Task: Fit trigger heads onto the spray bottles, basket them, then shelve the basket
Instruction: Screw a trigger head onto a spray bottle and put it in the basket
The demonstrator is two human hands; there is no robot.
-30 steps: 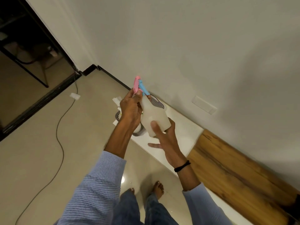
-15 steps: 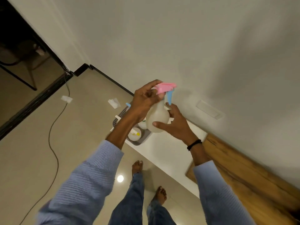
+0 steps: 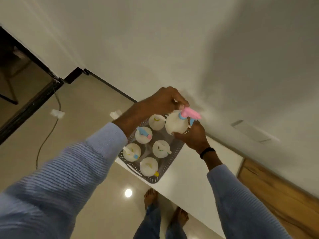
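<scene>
Against a pale wall [image 3: 172, 40], above the grey basket [image 3: 151, 180] on a white table [image 3: 198, 169], the left hand [image 3: 160, 100] pinches a pink trigger head [image 3: 190, 113] as the right hand [image 3: 195, 135] grips the bottle [image 3: 175, 125], best held steady so the collar threads squarely.

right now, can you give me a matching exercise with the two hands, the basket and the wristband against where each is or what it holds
Column 1:
1 left hand
2 right hand
3 grey basket
4 black wristband

Column 2:
a stands on the white ledge with basketed bottles inside
b worn just behind the right hand
c grips the pink trigger head
d holds the white bottle from below

Pairs: 1-c, 2-d, 3-a, 4-b
</scene>
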